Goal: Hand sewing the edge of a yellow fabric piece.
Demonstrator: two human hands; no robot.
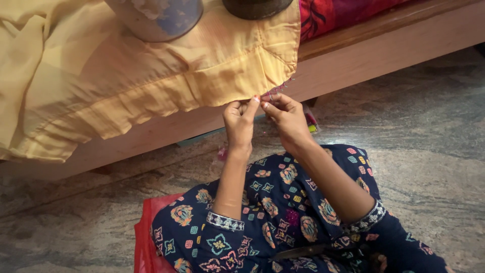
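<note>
1. The yellow cloth (151, 76) hangs over a wooden bench edge (384, 48) — its lower corner meets both hands.
2. Left hand (240, 121) pinches the hem, fingertips pressed together.
3. Right hand (288, 116) pinches pink thread (277, 90) just beside it.
4. Two containers (156, 17) weigh the cloth down; a red cushion (146, 237) lies on the stone floor (429, 126).

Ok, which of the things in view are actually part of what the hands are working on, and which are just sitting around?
In use:
- yellow cloth, its hanging edge pinched
- left hand, right hand, both at that edge
- small pink stitches or tassels along the edge

Lying about:
- pale tin and dark pot standing on the cloth
- red patterned fabric
- wooden bench
- red mat
</note>
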